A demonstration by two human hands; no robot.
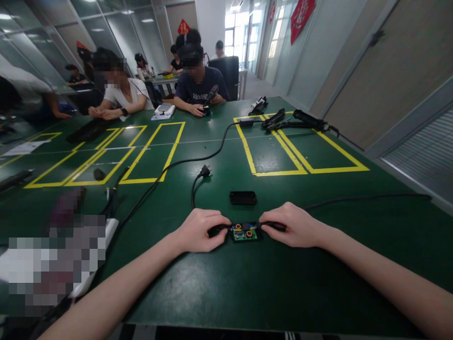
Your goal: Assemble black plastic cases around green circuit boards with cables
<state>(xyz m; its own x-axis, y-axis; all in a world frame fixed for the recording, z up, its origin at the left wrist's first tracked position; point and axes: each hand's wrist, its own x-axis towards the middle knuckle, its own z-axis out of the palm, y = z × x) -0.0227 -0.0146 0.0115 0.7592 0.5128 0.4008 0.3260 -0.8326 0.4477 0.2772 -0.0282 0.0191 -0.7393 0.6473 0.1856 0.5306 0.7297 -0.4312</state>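
Note:
An uncovered black case with a green circuit board (pixel 244 234) lies on the green table in front of me. Copper-coloured ring coils and blue and yellow wires show on the board. At the case's left end, my left hand (pixel 203 230) pinches the black cable (pixel 216 230) where it enters. My right hand (pixel 293 225) grips another black cable (pixel 274 226) at the right end, thumb and fingers closed round it. Just beyond the case sits a black cover (pixel 242 198), its hollow side up. A black plug (pixel 204 172) on a cable lies behind my left hand.
Yellow tape rectangles (pixel 281 172) mark the green table (pixel 198 293). A long black cable with an inline box (pixel 247 123) crosses it, near black tools (pixel 279 120) at the far right. Across the table, one person (pixel 203 85) holds a tool; another (pixel 123 94) sits to the left.

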